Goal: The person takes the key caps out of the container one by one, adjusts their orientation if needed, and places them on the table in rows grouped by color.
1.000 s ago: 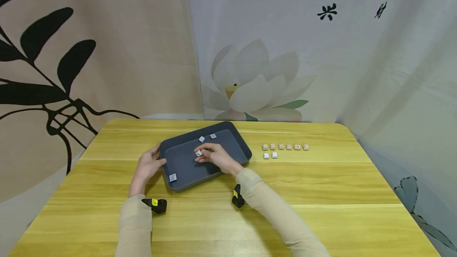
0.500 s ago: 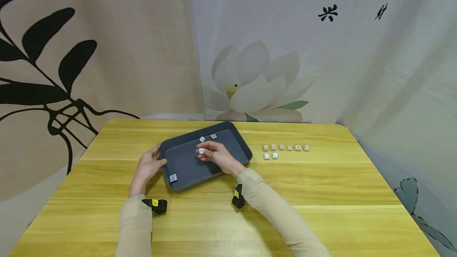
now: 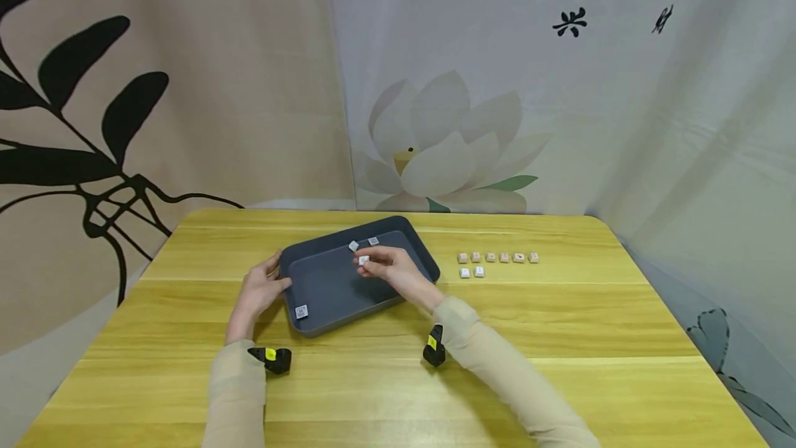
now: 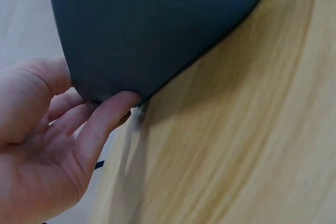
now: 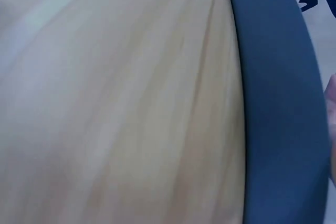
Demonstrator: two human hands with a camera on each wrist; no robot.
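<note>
In the head view a dark grey rectangular tray point(image 3: 332, 289) lies at a slant on the table. My left hand point(image 3: 260, 290) holds its left end, and the left wrist view shows thumb and fingers gripping the tray's corner. Above the tray, my right hand point(image 3: 398, 274) pinches a small white keycap point(image 3: 363, 261) between thumb and fingertips. Inside the tray sit a tilted white keycap point(image 3: 353, 246) and another keycap point(image 3: 373, 241) near the far wall, plus a keycap point(image 3: 301, 312) in the near left corner. Only slivers of the right hand show in the right wrist view.
Right of the tray, several pinkish keycaps point(image 3: 490, 257) form a row. Two white keycaps, one at the left point(image 3: 464, 273) and one beside it point(image 3: 479, 272), stand just in front of them. A printed curtain point(image 3: 448, 88) hangs behind the wooden table point(image 3: 560, 337).
My right hand has moved a little to the right over the tray, with the white keycap still pinched and turned slightly. The left hand and tray have hardly moved.
</note>
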